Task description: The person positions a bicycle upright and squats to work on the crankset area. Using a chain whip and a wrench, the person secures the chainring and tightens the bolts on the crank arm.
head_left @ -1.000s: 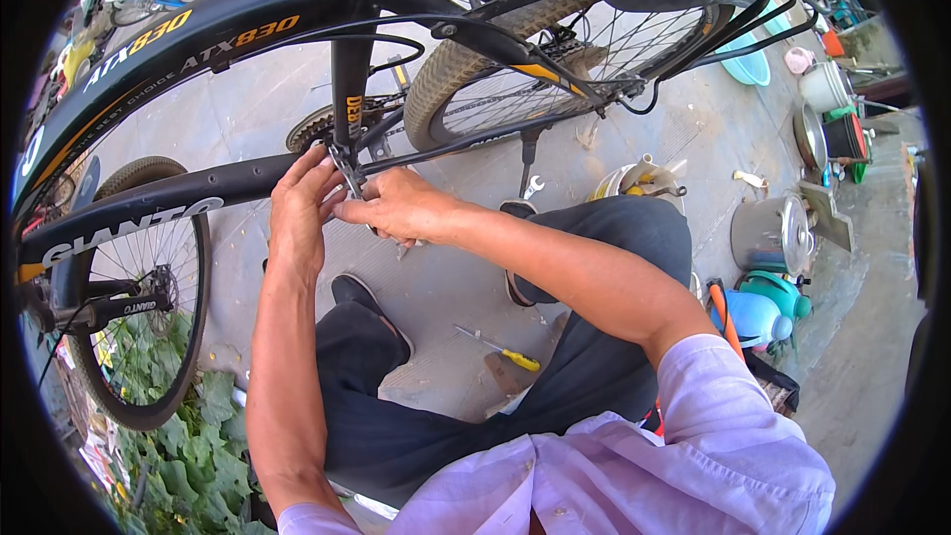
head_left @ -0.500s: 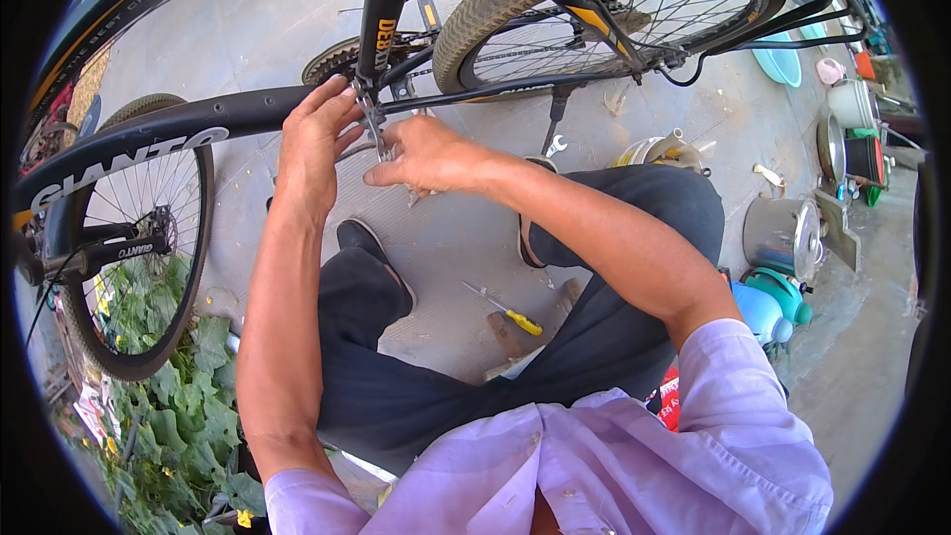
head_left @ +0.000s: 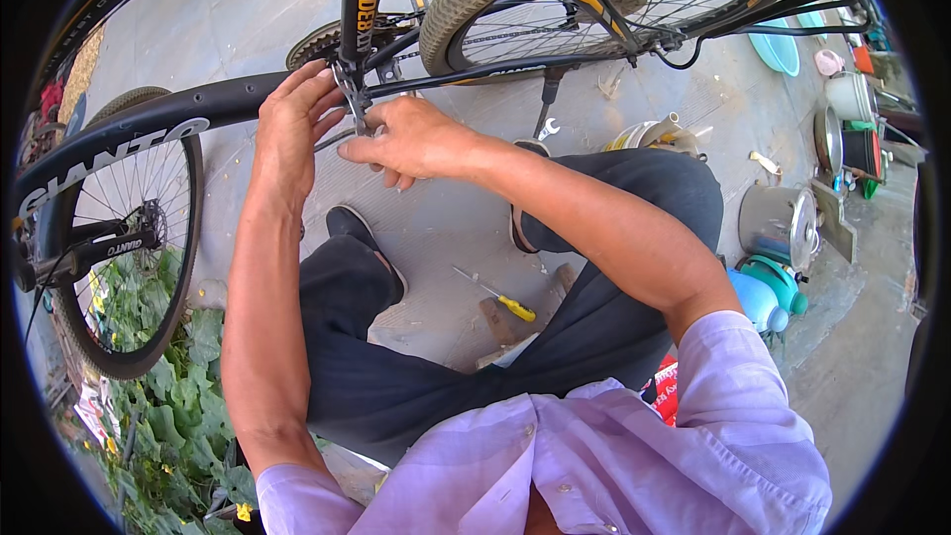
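Observation:
A black bicycle frame [head_left: 223, 102] lies across the top of the view, its crank area just beyond my hands. My left hand [head_left: 292, 119] reaches up to the frame joint, fingers stretched and slightly apart, fingertips against the silvery metal tool [head_left: 349, 89] there. That tool is narrow and wrench-like; its exact kind is hard to make out. My right hand [head_left: 421, 139] is closed around its lower end, thumb and bent fingers gripping it. Between the hands a thin dark rod shows in part. Behind them is the chainring [head_left: 315, 40], partly hidden by the frame tube.
A yellow-handled screwdriver [head_left: 513, 307] and wood pieces [head_left: 498, 322] lie on the ground between my legs. A spanner [head_left: 549, 128] is beside the kickstand [head_left: 548, 89]. Pots [head_left: 778, 221], blue jugs [head_left: 761, 302] and basins [head_left: 778, 53] stand right; leafy plants [head_left: 173, 416] grow left.
The view has shifted slightly, so the bicycle and both hands sit a little further left and higher. My right hand has turned a little around the metal tool, its lower fingers more curled.

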`<state>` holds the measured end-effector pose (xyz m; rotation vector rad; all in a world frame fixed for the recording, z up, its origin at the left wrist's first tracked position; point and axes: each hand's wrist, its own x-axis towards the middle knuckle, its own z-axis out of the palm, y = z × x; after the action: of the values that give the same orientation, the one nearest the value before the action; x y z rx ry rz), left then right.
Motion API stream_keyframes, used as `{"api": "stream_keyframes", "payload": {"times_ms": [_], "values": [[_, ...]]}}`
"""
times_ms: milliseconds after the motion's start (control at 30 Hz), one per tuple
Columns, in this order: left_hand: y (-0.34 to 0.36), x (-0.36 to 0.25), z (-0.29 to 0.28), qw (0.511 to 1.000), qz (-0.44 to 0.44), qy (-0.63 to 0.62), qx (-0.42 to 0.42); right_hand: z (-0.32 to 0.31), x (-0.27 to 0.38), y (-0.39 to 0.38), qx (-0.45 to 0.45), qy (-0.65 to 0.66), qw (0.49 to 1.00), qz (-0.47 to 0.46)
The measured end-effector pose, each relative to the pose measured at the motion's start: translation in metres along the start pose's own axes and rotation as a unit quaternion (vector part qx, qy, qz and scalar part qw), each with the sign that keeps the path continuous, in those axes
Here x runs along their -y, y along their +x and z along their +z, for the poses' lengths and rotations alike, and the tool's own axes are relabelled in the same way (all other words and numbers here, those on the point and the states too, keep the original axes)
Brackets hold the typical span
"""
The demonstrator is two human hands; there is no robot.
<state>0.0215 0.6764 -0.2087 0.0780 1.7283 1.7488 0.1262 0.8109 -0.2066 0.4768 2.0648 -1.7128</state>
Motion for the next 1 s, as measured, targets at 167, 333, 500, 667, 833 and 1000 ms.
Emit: {"api": "stream_keyframes", "payload": {"times_ms": [167,333,500,667,833,1000], "values": [[-0.004,-0.002,0.001,1.000,0.011,-0.003,0.000,-0.011,0.009,-0.006,-0.009,0.171,0.985,-0.009],[-0.005,-0.004,0.002,0.999,0.022,0.021,0.022,-0.034,0.025,-0.008,-0.065,0.140,0.988,0.001],[0.003,0.009,-0.009,0.999,0.040,0.022,0.028,-0.017,0.030,0.002,-0.067,0.163,0.984,-0.021],[0.001,0.012,-0.006,0.998,0.048,0.040,0.017,-0.018,0.025,0.005,-0.058,0.202,0.978,-0.007],[-0.005,0.010,-0.003,0.997,0.053,0.054,0.005,-0.017,0.014,0.003,-0.055,0.194,0.979,-0.011],[-0.006,0.011,-0.004,0.997,0.057,0.051,0.008,-0.004,0.010,-0.005,-0.038,0.161,0.986,-0.010]]}}
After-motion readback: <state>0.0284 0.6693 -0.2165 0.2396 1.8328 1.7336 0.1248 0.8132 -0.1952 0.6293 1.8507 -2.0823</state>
